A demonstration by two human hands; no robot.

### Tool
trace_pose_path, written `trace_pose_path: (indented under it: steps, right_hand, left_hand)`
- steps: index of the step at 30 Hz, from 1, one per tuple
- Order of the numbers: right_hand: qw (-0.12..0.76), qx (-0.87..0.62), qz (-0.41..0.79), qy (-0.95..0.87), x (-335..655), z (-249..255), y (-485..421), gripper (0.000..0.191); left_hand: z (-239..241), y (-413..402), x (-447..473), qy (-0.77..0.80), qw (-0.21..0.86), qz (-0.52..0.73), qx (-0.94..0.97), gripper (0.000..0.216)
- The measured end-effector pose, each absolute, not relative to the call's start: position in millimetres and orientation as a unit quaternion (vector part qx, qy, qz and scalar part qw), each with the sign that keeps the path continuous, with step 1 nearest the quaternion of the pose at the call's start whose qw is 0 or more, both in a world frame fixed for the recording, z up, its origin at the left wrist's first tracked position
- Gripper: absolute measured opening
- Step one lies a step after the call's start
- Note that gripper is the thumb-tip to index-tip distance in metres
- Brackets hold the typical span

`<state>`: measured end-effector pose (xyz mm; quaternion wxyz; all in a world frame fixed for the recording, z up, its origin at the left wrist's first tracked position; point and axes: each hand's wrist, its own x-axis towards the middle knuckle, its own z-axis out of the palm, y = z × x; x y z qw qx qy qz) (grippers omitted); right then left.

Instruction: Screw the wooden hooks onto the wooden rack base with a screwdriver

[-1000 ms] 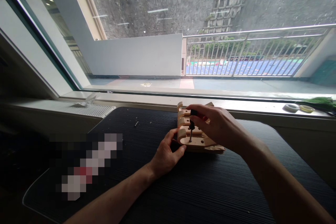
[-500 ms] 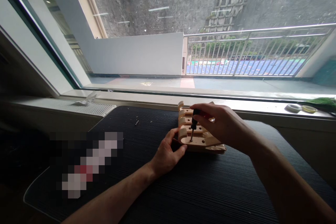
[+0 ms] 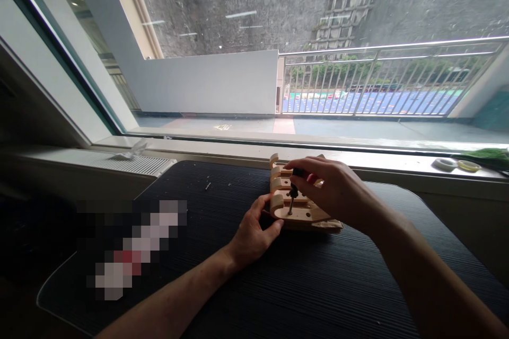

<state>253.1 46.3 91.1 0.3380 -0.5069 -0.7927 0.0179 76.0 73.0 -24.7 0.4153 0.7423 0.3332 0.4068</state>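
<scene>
A wooden rack with curled hooks (image 3: 299, 216) lies on the dark table, its slats drilled with round holes. My right hand (image 3: 324, 177) is closed around the handle of a screwdriver (image 3: 294, 190). The screwdriver stands nearly upright, its tip in a hole of the nearest slat; whether a screw sits under it is too small to tell. My left hand (image 3: 254, 228) grips the rack's near left corner, thumb along the front edge and fingers behind the curled end. Part of the rack is hidden under my right hand.
The black table (image 3: 222, 296) carries a small screw-like piece (image 3: 208, 186) and tiny scraps. A blurred-out patch (image 3: 139, 249) covers something at the left. On the sill lie tape rolls (image 3: 444, 163) and a crumpled clear bag (image 3: 133, 149). A window rises behind.
My right hand has turned slightly on the screwdriver handle, its fingers shifting a little. The screwdriver tip stays in the same spot. My left hand and the rack have not moved.
</scene>
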Motion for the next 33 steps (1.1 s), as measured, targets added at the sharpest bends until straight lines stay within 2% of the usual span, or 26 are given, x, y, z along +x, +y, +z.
trace_pose_path:
  steps: [16,23,33]
  right_hand:
    - [0.319,-0.531,-0.028,-0.785,255.8,92.9,49.6,0.021]
    - [0.295,-0.502,-0.017,-0.812,257.8,94.8,42.4,0.034]
    - [0.306,-0.513,-0.028,-0.802,259.1,95.2,45.2,0.026]
  left_hand:
    - [-25.1,73.0,76.8,0.334,0.418,0.407,0.741,0.043]
    - [-26.1,72.9,75.5,0.334,0.409,0.409,0.744,0.042]
    - [-24.2,72.5,75.7,0.342,0.411,0.405,0.741,0.042]
